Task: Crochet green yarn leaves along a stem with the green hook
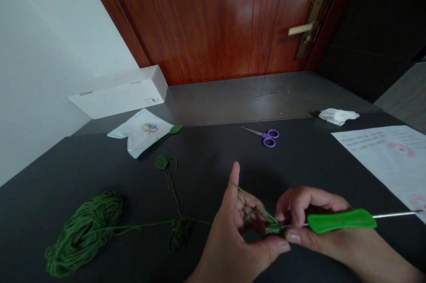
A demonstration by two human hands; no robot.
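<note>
My left hand (239,225) pinches a small piece of green crochet work (274,229) between thumb and fingers, its index finger raised with green yarn looped over it. In my right hand (309,212) is a crochet hook (341,221) with a bright green handle, its metal shaft reaching into the work. The hook's tip is hard to make out among the fingers and yarn. A strand runs left from my left hand past a small tangle of yarn (179,232) to a green skein (84,229) on the dark table.
Purple-handled scissors (268,137) lie beyond my hands. Farther left are a green crocheted disc (161,163), a leaf-shaped piece (175,129), a white pouch (146,134) and a white box (123,94). Crumpled tissue (338,116) and a printed sheet (382,154) lie at right.
</note>
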